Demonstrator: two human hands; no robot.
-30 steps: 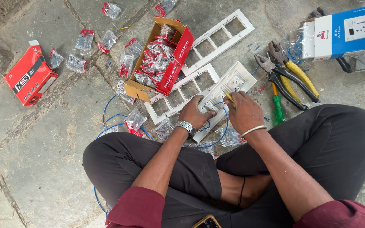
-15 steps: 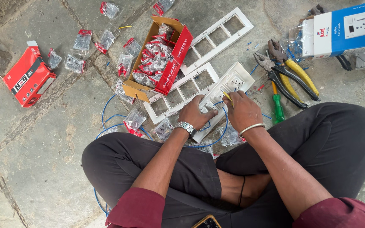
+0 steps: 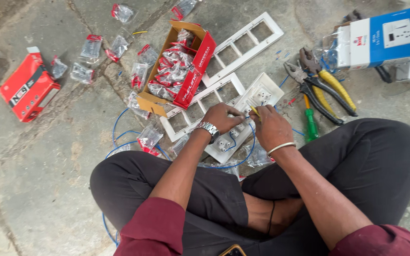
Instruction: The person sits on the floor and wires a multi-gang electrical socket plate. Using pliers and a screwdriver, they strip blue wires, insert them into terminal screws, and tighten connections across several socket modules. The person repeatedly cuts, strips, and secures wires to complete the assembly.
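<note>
Hands meet over the white switch plate (image 3: pixel 243 121) that lies on the stone floor (image 3: pixel 62 185) just ahead of your crossed legs. Your left hand (image 3: pixel 223 117), with a metal watch at the wrist, presses down on the plate's near-middle with fingers curled, pinning it. Your right hand (image 3: pixel 272 127), wearing a thin bangle, pinches a small yellow-handled tool (image 3: pixel 254 111), its tip aimed at the plate between the two hands. The plate's long axis runs diagonally, from near your left knee up and away to the right; both hands sit on it, the left slightly nearer its centre. Blue wire (image 3: pixel 236 163) loops from under the plate toward your lap. Beyond, an empty white frame (image 3: pixel 191 111) touches the plate's far-left edge, then an open carton of bagged parts (image 3: pixel 179 71). Pliers (image 3: pixel 319 87) and a green screwdriver (image 3: pixel 311 123) lie just right of your right hand.
</note>
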